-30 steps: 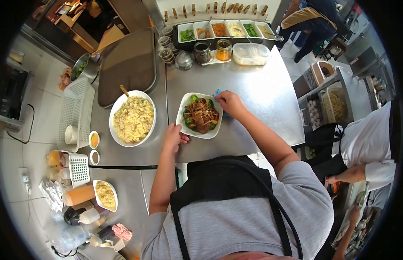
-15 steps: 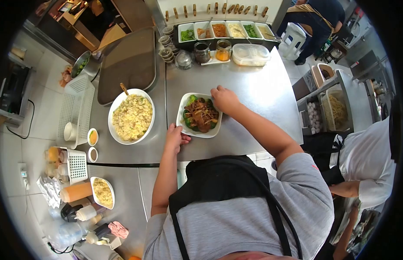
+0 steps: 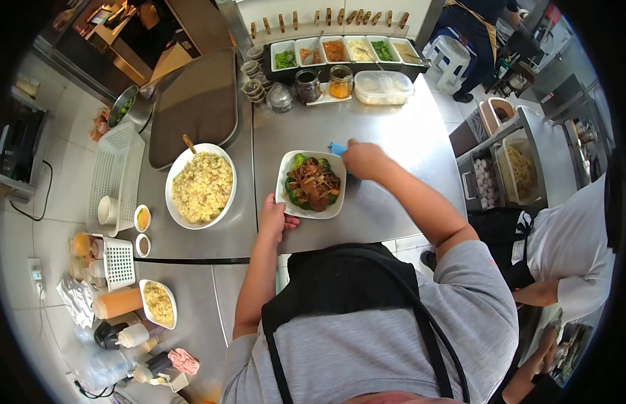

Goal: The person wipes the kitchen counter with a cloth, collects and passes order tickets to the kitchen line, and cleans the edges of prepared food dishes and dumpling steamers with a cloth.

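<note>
A square white bowl (image 3: 283, 191) with meat and broccoli (image 3: 313, 182) stands on the steel counter in front of me. My left hand (image 3: 276, 219) grips its lower left corner, fingers at the rim and underside. To the right of the bowl, my right hand (image 3: 360, 159) is closed on a blue cloth (image 3: 338, 149), which shows beside the fingers, close to the bowl's upper right corner. A big round white bowl of fried rice (image 3: 202, 187) with a clothespin (image 3: 189, 143) on its rim is left of my left hand.
Topping trays (image 3: 334, 51), jars (image 3: 340, 82) and a lidded plastic container (image 3: 383, 87) line the back. A brown tray (image 3: 195, 108) lies at the back left. Sauce bottles (image 3: 117, 304) and a small rice bowl (image 3: 159, 304) are lower left. A co-worker (image 3: 562, 249) stands at the right.
My right hand has moved from the bowl's upper right rim a little to the right and down, and the blue cloth shows again. My left hand stays at the bowl.
</note>
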A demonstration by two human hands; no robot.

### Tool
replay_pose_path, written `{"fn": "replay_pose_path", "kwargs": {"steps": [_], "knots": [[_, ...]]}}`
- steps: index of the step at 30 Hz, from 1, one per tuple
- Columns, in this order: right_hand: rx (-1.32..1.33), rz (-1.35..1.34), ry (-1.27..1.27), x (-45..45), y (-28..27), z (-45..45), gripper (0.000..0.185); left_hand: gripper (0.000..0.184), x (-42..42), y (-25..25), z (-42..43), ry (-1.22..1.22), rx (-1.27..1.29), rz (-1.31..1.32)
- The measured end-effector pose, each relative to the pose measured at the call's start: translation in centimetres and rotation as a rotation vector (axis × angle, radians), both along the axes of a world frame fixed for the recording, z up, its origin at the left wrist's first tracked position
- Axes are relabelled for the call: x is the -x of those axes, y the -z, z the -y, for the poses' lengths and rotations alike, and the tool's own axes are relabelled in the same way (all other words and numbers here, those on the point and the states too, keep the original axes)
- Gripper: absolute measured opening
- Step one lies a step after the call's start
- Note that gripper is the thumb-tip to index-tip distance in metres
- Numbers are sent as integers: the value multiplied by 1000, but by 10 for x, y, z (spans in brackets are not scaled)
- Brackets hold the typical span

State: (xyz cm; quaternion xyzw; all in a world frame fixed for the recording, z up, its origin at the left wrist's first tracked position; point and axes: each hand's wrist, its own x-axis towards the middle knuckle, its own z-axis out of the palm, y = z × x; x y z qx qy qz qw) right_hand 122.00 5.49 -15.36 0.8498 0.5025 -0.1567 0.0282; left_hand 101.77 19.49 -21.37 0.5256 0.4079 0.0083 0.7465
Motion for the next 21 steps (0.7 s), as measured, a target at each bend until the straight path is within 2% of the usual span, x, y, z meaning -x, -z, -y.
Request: {"fn": "replay_pose_path", "kwargs": {"steps": [2,3,5,8,9,11,14,17,21], "knots": [[5,-33,-49,-33,-10,23,12,36,6,4,5,-31,15,15],[105,-166,15,-47,-12,35,15,37,10,3,7,-15,43,18],[-98,-63,145,-55,-4,60,21,41,19,2,7,23,104,21],[-301,-163,223,-57,26,52,24,53,20,4,6,60,149,36],[-236,-183,185,-44,19,48,23,56,19,3,5,65,160,39],[-289,5,61,-29,55,48,21,59,19,1,7,72,151,75],[-391,-19,158,-25,75,43,23,64,18,-2,8,73,135,74],[-502,-346,357,-28,57,23,23,66,16,-4,10,68,129,68],[-621,-506,365,-18,62,-16,24,62,14,1,12,58,154,65]]}}
